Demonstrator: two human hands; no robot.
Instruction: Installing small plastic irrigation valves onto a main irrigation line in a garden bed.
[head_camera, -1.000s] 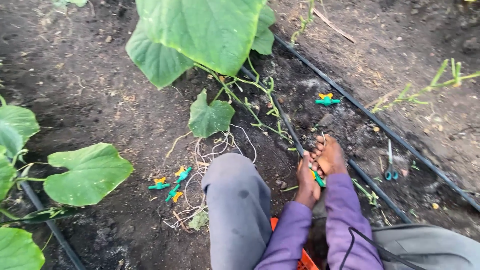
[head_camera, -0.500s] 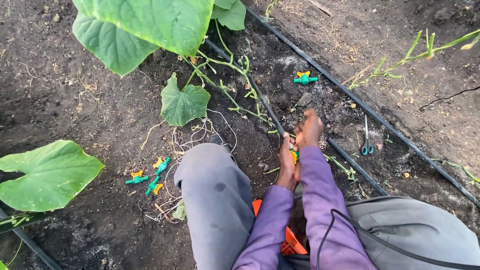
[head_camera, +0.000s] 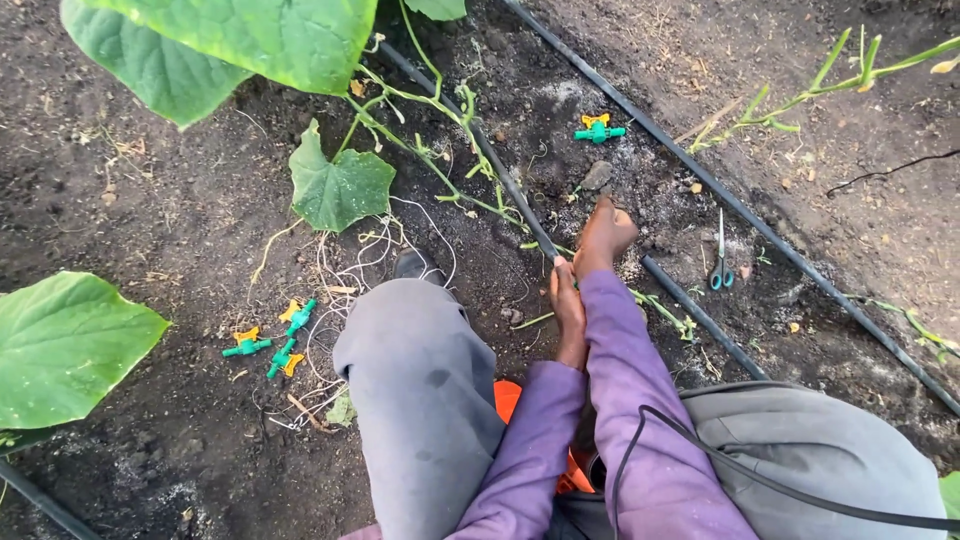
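- Since a second ago both hands have stayed joined at the black drip hose (head_camera: 520, 205), and the green piece that showed between them then is now hidden.
- Left hand (head_camera: 568, 300) reaches forward from a purple sleeve, forearm pointing toward 12 o'clock, wrist straight, fingers curled toward the hose end.
- Its grip looks closed about the hose where the line stops, though what lies inside the fingers is hidden and I cannot tell whether a fitting is held there.
- Right hand (head_camera: 605, 235) lies just beyond and at about 1 o'clock from the left one, touching it, knuckles up, fingers bunched downward onto the soil and the hose end.
- Whether the right hand is clenched on something or only pressing is not shown; its fingertips are out of sight.
- Drip hose runs from the hands toward 11 o'clock under the vine stems, and a second length (head_camera: 700, 315) picks up at 4 o'clock of the hands.
- Another hose (head_camera: 760, 225) runs parallel farther toward 2 o'clock.
- One green-and-yellow valve (head_camera: 598, 129) lies on the soil at 12 o'clock of the hands, well apart.
- Three more valves (head_camera: 272, 343) lie together at 9 o'clock, beyond the grey-trousered knee (head_camera: 420, 380), beside loose white string (head_camera: 340, 275).
- Small scissors (head_camera: 719, 262) with blue-green handles rest at 3 o'clock, between the two hose lines.
- Broad green leaves (head_camera: 240, 40) hang over the bed at 11 o'clock.
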